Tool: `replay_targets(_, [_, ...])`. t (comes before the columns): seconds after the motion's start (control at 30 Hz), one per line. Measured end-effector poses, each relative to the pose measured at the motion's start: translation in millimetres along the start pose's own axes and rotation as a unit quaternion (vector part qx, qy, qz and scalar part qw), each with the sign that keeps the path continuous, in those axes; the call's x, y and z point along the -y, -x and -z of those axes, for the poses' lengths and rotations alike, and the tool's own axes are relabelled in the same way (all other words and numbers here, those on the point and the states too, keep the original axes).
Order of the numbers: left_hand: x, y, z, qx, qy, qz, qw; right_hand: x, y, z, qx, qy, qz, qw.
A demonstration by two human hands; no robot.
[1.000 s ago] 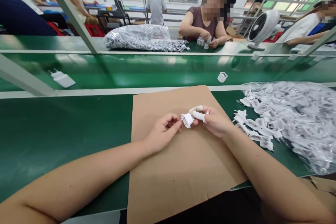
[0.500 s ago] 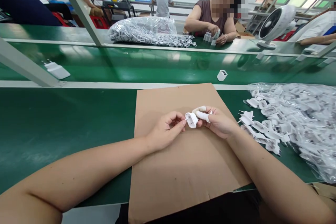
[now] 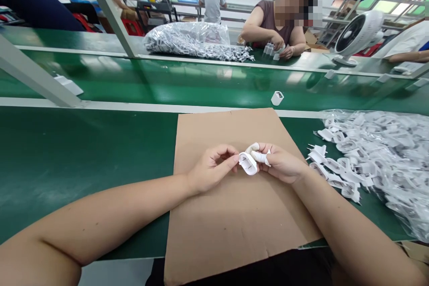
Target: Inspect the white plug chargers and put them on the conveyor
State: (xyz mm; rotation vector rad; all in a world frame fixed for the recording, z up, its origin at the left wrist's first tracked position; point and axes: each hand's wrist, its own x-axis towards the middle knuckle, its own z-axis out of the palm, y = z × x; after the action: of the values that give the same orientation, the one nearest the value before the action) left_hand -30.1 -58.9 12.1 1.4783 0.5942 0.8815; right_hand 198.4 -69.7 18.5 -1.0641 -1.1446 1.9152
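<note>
Green worktop (image 3: 83,152) under a factory frame, brown cardboard sheet (image 3: 234,214) laid across the near edge. Above the sheet, left hand (image 3: 209,167) and right hand (image 3: 279,163) meeting on one small white plug housing (image 3: 248,163), held clear of the cardboard. Left fingertips pinching its left end; right hand, thumb and forefinger in white finger cots (image 3: 259,156), gripping its right side. Just right of the sheet, loose white plug parts (image 3: 335,174) spilling from a clear plastic bag (image 3: 385,161). Further back, green conveyor belt (image 3: 201,82) carrying a single white charger body (image 3: 277,98). Beyond the belt, a seated person's hands (image 3: 279,49) on white parts, another bag of parts (image 3: 191,40) beside, white desk fan (image 3: 357,35) to the right.
</note>
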Motion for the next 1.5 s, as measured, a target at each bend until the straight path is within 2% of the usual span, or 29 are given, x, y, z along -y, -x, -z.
replay_targets(0.17, [3,-2,1.3,-0.024,-0.011,0.023,0.999,0,0,-3,-0.034,-0.022,0.000,0.999])
replay_targets(0.33, [9,-12,5.7,-0.164,0.024,0.077,0.983,-1,0,-9,-0.074,0.003,0.043,0.996])
replay_targets(0.4, [10,-15,6.6,-0.192,0.032,0.085,0.977,-4,0,-11,-0.099,0.042,0.085,0.991])
replay_targets(0.57, [9,-13,4.7,-0.144,0.033,0.080,0.986,-10,0,-22,-0.151,0.125,0.204,0.959])
replay_targets(0.63, [8,-12,4.4,-0.132,0.035,0.079,0.987,-9,2,-28,-0.177,0.144,0.224,0.948])
replay_targets(0.8, [3,-10,6.7,-0.099,0.049,0.072,0.991,-3,6,-34,-0.183,0.166,0.210,0.946])
replay_targets(1.07, [5,-10,9.7,-0.070,0.079,0.074,0.992,-5,6,-30,-0.173,0.199,0.218,0.940])
replay_targets(1.5, [6,-8,9.5,-0.048,0.071,0.045,0.995,-10,2,-24,-0.140,0.167,0.253,0.943])
